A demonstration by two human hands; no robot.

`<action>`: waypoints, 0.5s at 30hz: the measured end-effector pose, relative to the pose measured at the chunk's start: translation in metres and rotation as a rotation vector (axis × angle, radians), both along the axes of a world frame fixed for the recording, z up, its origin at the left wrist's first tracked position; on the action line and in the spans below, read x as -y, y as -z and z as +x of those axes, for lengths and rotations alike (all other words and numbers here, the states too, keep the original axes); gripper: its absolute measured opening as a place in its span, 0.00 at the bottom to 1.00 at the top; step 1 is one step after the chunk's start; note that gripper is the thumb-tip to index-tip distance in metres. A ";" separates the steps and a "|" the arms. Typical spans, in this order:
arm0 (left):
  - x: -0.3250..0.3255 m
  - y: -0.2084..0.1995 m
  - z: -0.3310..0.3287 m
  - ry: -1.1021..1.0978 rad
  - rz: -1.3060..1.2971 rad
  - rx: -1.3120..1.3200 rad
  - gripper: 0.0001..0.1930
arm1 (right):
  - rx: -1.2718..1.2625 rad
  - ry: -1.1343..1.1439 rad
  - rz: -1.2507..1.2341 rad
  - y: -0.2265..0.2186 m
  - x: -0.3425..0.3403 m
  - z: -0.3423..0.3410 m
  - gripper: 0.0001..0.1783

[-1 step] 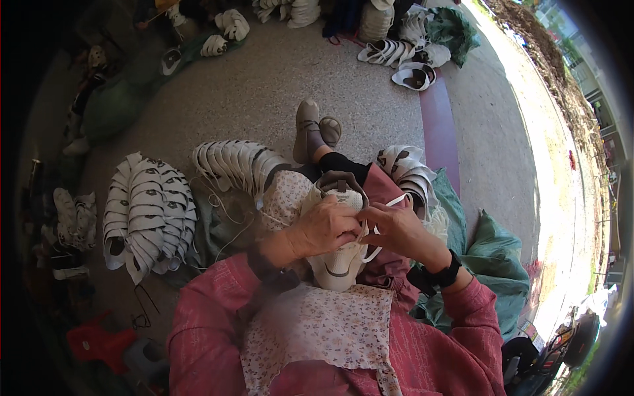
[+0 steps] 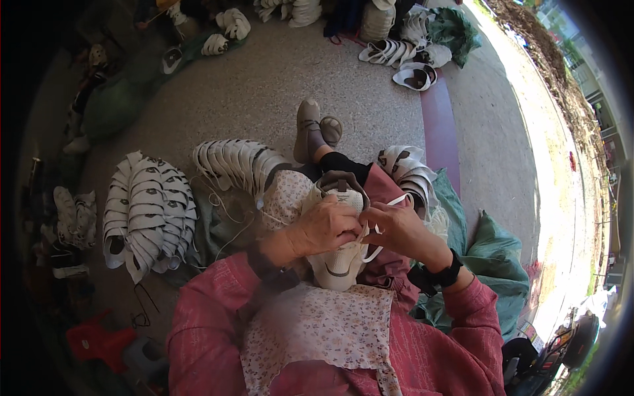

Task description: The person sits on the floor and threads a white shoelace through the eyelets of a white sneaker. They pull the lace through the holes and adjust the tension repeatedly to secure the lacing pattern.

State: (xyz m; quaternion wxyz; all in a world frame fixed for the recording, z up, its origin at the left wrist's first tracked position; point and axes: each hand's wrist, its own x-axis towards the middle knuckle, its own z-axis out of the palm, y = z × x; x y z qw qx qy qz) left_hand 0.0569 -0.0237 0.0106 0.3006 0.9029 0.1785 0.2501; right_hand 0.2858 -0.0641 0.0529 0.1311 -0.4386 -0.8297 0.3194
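Speckled floor (image 2: 244, 99) spreads far ahead. At my near right slumps a green sack (image 2: 495, 264), contents hidden; stacked white uppers (image 2: 150, 214) stand left. Across my lap lies a cream shoe (image 2: 340, 267), its middle covered by my fingers. My left hand (image 2: 323, 228) curls over it, exact hold hidden; my right hand (image 2: 399, 231) pinches the white lace (image 2: 399, 198), fingertips nearly together.

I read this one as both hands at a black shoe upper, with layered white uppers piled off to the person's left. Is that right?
Not quite: the shoe upper is cream, not black, as the head view shows. The left hand and right hand are both at it, and layered white uppers are piled to the left.
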 end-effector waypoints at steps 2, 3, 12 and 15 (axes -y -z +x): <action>-0.002 0.004 -0.002 0.015 -0.039 -0.019 0.06 | -0.008 -0.015 0.012 0.002 -0.001 0.003 0.20; -0.003 0.005 -0.002 0.015 -0.058 -0.030 0.06 | -0.010 -0.021 0.019 0.003 -0.002 0.004 0.19; -0.006 0.008 0.001 -0.007 -0.065 -0.014 0.06 | -0.257 -0.062 0.019 0.024 -0.009 0.008 0.12; -0.002 0.007 0.002 -0.077 -0.001 0.086 0.07 | -0.222 -0.124 0.027 0.024 -0.018 0.005 0.10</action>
